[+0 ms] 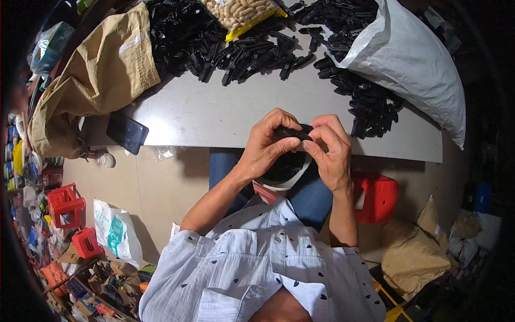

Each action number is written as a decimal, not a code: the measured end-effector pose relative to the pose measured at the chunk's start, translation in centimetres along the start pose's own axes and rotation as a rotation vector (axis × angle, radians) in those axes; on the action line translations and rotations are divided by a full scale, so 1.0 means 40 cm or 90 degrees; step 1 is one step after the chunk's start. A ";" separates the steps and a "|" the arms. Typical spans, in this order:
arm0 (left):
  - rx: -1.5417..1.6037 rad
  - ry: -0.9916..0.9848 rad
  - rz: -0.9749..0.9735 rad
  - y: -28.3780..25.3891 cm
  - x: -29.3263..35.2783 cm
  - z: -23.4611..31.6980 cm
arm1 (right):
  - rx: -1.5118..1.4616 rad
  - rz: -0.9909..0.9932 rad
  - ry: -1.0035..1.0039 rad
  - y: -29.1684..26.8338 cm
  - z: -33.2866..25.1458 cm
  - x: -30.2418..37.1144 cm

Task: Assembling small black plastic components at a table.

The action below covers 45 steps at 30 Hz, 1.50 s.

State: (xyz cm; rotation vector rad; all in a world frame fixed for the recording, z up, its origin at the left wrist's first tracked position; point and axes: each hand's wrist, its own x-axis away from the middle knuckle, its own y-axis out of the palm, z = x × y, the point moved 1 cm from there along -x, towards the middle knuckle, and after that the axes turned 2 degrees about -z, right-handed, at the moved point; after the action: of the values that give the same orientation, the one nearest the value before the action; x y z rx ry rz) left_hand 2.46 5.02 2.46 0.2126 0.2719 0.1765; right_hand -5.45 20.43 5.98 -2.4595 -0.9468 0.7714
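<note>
Over my lap, my left hand [268,144] and my right hand [330,147] meet, both closed on a small black plastic part [301,133]. Thumbs and fingertips pinch it from either side and cover much of it, so its exact kind is unclear. Just below the hands sits a white-rimmed tub [296,181] between my legs, with black pieces [284,167] inside. Across the table [214,115] lies a heap of similar narrow black plastic pieces [247,59], with another cluster [373,110] to the right.
A clear-and-yellow bag of peanuts [241,13] rests on the heap. Brown sack [102,70] at left, white woven sack [413,64] at right. A phone [127,133] lies by the table's edge. Red stools [67,206], [378,198] and a white bag [118,233] stand on the floor.
</note>
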 end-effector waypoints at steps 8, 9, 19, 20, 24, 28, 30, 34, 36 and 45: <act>0.059 -0.070 0.026 0.013 0.009 0.003 | 0.052 -0.020 0.002 -0.003 -0.005 -0.007; 0.059 -0.070 0.026 0.014 0.008 0.007 | 0.036 -0.020 0.004 0.000 -0.004 -0.008; 0.083 -0.052 0.124 0.016 0.044 0.005 | -0.036 -0.025 0.055 0.023 -0.019 0.009; 0.091 -0.051 0.109 0.016 0.048 0.007 | -0.042 -0.028 0.063 0.025 -0.017 0.012; -0.037 -0.007 -0.014 -0.006 0.028 0.016 | -0.029 0.009 0.069 0.025 -0.013 0.043; -0.321 0.007 -0.050 -0.069 -0.031 0.017 | 0.078 -0.051 -0.057 0.062 0.011 0.099; -0.486 -0.006 -0.006 -0.081 -0.098 0.016 | 0.146 -0.103 -0.069 0.100 0.045 0.141; -0.737 0.066 0.020 -0.077 -0.261 -0.016 | 0.188 -0.186 -0.035 0.096 0.078 0.113; -0.854 0.329 0.086 -0.085 -0.337 -0.081 | 0.289 -0.070 -0.057 0.034 0.069 0.047; -0.928 0.334 -0.046 -0.067 -0.370 -0.168 | 0.612 0.116 0.096 -0.056 0.245 -0.162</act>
State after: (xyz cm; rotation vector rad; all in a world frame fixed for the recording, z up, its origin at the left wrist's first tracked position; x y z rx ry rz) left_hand -13.11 0.69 -0.84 -1.3048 0.6018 0.3168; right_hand -16.59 19.00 1.85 -1.7115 -0.1865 0.8238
